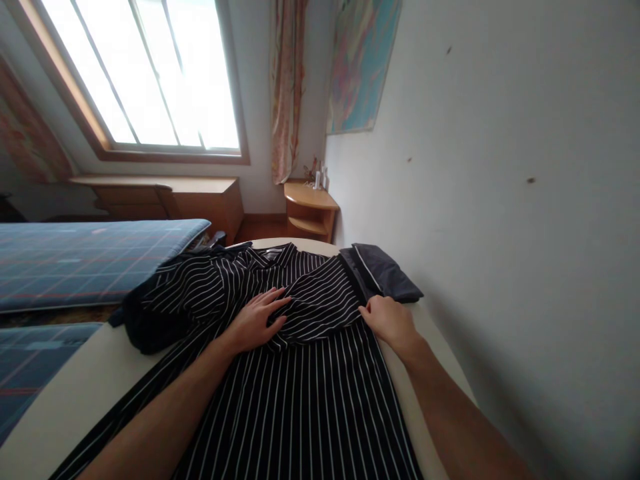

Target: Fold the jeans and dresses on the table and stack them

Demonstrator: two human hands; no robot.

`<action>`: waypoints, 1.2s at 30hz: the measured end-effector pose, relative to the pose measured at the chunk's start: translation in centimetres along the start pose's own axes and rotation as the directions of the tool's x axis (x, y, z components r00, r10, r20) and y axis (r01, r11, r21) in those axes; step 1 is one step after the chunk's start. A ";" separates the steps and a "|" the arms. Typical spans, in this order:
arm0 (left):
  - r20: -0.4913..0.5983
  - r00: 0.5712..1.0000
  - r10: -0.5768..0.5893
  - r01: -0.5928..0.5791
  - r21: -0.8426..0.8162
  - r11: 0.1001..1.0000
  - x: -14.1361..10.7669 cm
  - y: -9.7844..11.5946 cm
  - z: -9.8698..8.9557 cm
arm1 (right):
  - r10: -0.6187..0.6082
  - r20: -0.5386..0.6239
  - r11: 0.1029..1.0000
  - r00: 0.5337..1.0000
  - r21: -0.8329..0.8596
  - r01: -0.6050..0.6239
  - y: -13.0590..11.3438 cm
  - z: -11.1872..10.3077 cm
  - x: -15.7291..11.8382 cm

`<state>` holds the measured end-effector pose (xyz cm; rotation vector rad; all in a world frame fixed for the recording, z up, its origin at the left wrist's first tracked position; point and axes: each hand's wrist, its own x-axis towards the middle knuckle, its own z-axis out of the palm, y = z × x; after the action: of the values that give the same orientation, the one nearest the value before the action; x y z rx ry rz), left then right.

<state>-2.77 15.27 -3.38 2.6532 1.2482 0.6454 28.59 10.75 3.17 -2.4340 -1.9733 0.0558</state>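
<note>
A black shirt [320,400] with white stripes is spread over a pale table, its collar at the far end and its body running toward me. One sleeve [325,300] lies folded inward across the chest. My left hand [257,320] rests flat on the middle of the shirt, fingers spread, beside the folded sleeve. At the shirt's right edge, my right hand [390,323] is closed, thumb and fingers pinching the cloth by the fold. The other sleeve [165,307] lies bunched out to the left, with a dark end.
Dark folded cloth [387,273] lies at the table's far right, near the white wall [525,267]. The table [65,407] has a rounded edge. To the left are blue checked mattresses [90,260]. A wooden corner shelf [313,200] and a desk [200,187] stand beyond.
</note>
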 end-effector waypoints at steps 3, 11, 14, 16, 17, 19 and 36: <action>0.014 1.000 -0.004 0.004 -0.012 1.000 0.0 0.3 -0.3 | -0.002 -0.029 1.000 1.000 0.008 0.003 0.3 0.3 0.1; 0.005 1.000 -0.026 0.026 -0.013 1.000 0.0 0.5 -0.4 | -0.007 -0.034 1.000 0.999 0.023 0.007 0.6 0.7 0.5; -0.048 0.998 -0.050 0.049 -0.016 0.999 0.2 0.5 -0.4 | -0.015 -0.031 1.000 0.999 0.018 0.015 0.2 0.6 0.2; -0.101 0.993 -0.060 0.057 -0.032 0.998 0.2 0.5 -0.4 | -0.016 -0.034 1.000 0.999 0.007 0.016 0.0 0.5 -0.1; -0.117 0.992 -0.055 0.051 -0.038 0.998 0.3 0.5 -0.4 | -0.013 -0.039 1.000 0.999 0.005 0.013 -0.1 0.4 -0.1; -0.099 0.995 -0.029 0.026 -0.036 0.999 0.2 0.5 -0.3 | -0.007 -0.054 1.000 0.999 0.018 0.008 -0.4 0.4 -0.2; 0.137 0.973 0.186 -0.181 -0.047 0.982 -0.2 1.1 -1.2 | -0.123 -0.082 0.856 0.989 0.496 0.147 -0.5 1.1 0.8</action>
<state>-2.64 14.35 -2.01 2.7526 0.9543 0.4875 28.21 11.66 2.11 -1.9444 -1.8135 0.4470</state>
